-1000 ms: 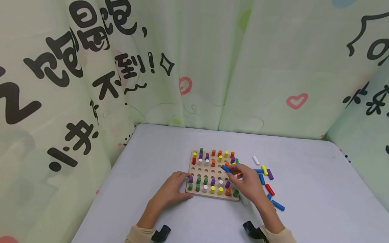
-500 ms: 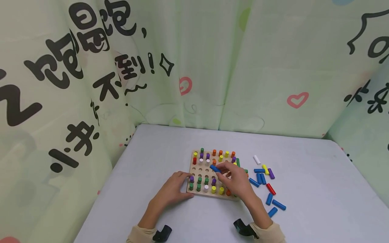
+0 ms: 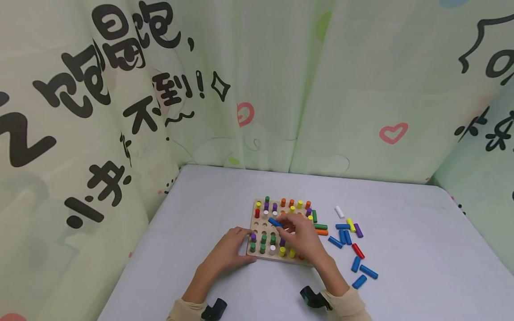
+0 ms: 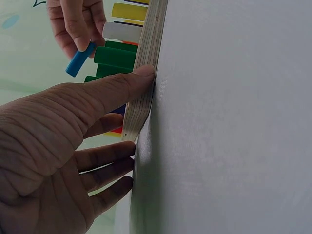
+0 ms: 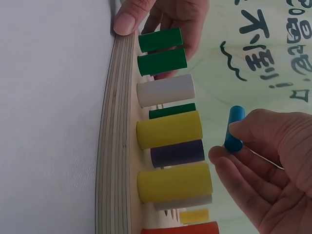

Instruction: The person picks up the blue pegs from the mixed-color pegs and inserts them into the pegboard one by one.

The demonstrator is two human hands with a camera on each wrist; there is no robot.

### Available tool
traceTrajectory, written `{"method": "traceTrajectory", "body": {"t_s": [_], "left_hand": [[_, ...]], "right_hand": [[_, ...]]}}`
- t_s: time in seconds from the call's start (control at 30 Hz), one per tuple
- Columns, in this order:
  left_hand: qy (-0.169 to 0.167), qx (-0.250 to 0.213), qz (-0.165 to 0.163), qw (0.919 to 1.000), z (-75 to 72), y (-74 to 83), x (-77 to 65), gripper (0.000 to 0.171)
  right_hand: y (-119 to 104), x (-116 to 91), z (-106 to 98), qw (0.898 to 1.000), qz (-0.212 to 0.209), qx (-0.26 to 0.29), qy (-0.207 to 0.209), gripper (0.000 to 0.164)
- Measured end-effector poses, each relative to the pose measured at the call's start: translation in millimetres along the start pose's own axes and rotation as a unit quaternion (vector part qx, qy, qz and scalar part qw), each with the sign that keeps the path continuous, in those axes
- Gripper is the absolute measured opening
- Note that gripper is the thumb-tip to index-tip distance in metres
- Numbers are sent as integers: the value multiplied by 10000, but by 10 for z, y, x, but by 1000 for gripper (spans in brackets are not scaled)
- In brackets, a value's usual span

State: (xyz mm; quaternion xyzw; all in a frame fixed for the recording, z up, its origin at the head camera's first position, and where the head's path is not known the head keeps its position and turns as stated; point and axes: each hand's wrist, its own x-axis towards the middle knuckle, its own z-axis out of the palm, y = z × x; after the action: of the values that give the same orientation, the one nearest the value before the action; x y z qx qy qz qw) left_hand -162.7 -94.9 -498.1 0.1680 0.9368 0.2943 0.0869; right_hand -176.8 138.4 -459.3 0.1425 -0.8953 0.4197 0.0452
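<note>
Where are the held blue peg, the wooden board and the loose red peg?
Held blue peg (image 5: 237, 115): right wrist view, on its upper end.
Wooden board (image 5: 116, 136): right wrist view, on its layered side edge.
Loose red peg (image 3: 358, 250): head view, on the middle of its side.

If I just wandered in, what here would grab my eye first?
Probably the pale wooden pegboard lying on the white table, studded with multicoloured cylindrical pegs. Just above it, a blue cylindrical peg is pinched in the person's right grip. Behind, big black lettering sprawls across the left of the pale green curtain.
</note>
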Motion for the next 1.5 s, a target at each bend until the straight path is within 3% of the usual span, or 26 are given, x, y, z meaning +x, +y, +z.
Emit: {"method": "traceTrajectory", "body": {"t_s": [0.17, 0.43, 0.8, 1.5], "left_hand": [[2, 17, 20, 10000, -12, 7, 1, 72], [-19, -18, 42, 10000, -11, -9, 1, 71], [2, 30, 114, 9999, -11, -25, 8, 72], [-9, 77, 117, 9999, -24, -18, 3, 71]], "right_hand": [[1, 40, 50, 9999, 58, 134, 17, 26], [7, 91, 115, 9988, 285, 379, -96, 17], [6, 176, 179, 9972, 629, 247, -327, 14], [46, 283, 324, 9978, 415, 110, -498, 12]]}}
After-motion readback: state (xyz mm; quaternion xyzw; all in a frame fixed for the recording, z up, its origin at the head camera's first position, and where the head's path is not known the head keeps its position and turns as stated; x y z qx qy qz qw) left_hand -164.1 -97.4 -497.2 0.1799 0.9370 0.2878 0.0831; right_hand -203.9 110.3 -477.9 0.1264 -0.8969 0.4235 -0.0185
